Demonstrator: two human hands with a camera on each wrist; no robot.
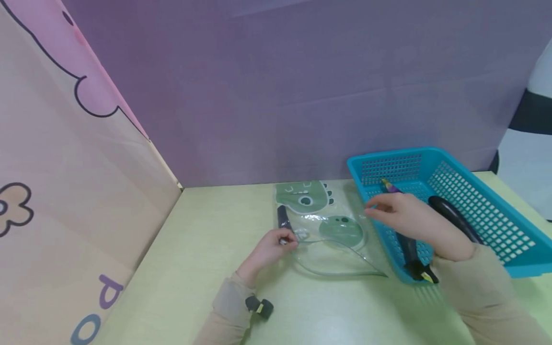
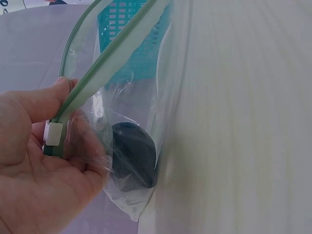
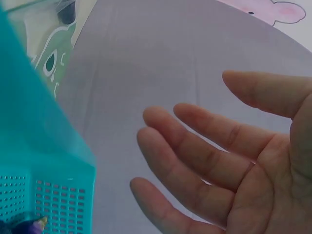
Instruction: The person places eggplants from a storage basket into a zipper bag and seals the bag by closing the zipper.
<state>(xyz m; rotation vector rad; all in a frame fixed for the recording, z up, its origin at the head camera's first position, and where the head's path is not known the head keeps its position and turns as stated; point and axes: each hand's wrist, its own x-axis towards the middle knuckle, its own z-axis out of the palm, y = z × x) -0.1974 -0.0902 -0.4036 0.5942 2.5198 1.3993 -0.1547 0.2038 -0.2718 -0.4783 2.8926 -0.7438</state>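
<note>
My left hand (image 1: 269, 250) pinches the green-edged rim of a clear zip bag (image 1: 342, 231) printed with green dinosaur shapes, close to its white slider (image 2: 53, 133). The bag's mouth gapes toward the right. Inside the bag, at its left side, lies a dark, rounded eggplant-like item (image 2: 132, 155). My right hand (image 1: 411, 220) hovers over the left side of a blue basket (image 1: 487, 189), fingers loosely bent and holding nothing. A dark eggplant (image 1: 407, 249) with a green-yellow stem lies below that hand, partly hidden by it. Another long dark eggplant (image 1: 453, 215) rests farther right in the basket.
The pale table (image 1: 215, 230) meets a purple-grey backdrop (image 1: 258, 96) at the back. A printed panel (image 1: 77, 191) stands along the left. Inside the basket's far left part shows a purple-and-yellow tip (image 1: 390, 186). My left wrist wears a small black device (image 1: 259, 306).
</note>
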